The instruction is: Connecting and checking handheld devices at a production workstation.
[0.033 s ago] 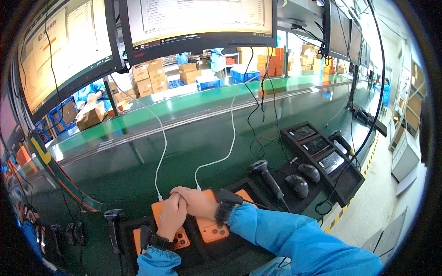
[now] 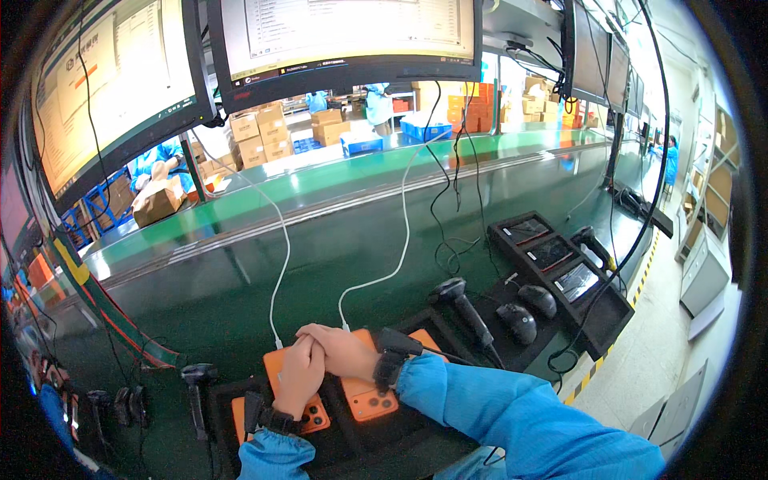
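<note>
My left hand (image 2: 301,371) and my right hand (image 2: 346,352) rest together, the right hand's fingers lying over the left's. Both look closed, and I see no object in them. Beneath my left hand is an orange phone (image 2: 274,366) with a white cable (image 2: 286,264) at its top end. Under my right wrist lies a second orange phone (image 2: 370,405), its camera lenses facing up; another white cable (image 2: 376,280) runs to its top. Both lie in a black tray (image 2: 340,436). Further orange phones show partly at the left (image 2: 238,418) and right (image 2: 424,339).
Right of the tray are a black handheld scanner (image 2: 464,312), two mice (image 2: 517,323) and a black tray of dark-screened phones (image 2: 549,253). Another scanner (image 2: 198,392) stands at the left. Monitors (image 2: 344,40) hang above the green bench (image 2: 352,232). Co-workers (image 2: 378,106) and cartons are beyond.
</note>
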Demonstrator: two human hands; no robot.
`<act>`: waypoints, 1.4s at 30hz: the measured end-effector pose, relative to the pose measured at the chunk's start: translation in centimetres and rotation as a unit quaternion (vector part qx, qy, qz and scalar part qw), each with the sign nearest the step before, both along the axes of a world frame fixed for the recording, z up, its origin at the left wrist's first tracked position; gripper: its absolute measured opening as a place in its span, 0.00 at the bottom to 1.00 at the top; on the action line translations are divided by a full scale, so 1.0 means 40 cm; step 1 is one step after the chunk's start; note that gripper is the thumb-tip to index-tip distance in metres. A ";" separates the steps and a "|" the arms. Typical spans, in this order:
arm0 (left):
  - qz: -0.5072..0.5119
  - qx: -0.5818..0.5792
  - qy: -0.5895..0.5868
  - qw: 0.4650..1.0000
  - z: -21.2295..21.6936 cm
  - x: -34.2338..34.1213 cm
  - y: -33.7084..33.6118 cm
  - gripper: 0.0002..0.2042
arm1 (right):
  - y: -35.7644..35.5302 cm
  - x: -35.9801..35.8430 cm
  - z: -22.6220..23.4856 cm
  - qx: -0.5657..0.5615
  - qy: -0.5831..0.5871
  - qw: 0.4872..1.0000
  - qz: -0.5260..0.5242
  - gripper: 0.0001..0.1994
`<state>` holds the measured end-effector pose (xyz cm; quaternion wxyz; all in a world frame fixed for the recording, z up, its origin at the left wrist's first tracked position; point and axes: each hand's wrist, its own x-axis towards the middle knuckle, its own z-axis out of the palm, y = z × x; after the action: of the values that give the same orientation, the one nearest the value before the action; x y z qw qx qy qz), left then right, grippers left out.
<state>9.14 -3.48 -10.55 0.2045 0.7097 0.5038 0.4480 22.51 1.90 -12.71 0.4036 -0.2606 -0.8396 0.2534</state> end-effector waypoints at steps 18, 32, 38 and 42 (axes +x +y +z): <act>0.117 0.117 0.028 0.986 0.053 0.041 -0.045 0.07 | -0.003 -0.005 -0.003 -0.052 0.020 0.998 0.001 0.17; -0.048 0.291 -0.604 0.740 0.482 0.297 -0.643 0.14 | -0.020 -0.009 0.019 0.003 -0.043 0.999 -0.009 0.12; -0.051 0.273 -0.430 0.859 0.519 0.247 -0.698 0.12 | -0.028 -0.014 0.022 0.024 -0.053 0.998 -0.002 0.11; -0.129 0.344 -0.360 0.858 0.470 0.221 -0.675 0.10 | -0.024 -0.019 0.019 0.039 -0.047 0.998 -0.011 0.11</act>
<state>17.99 -30.48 8.26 0.1705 0.5829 0.1125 0.7864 21.76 0.95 -11.95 0.3762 -0.2653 -0.8640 0.2037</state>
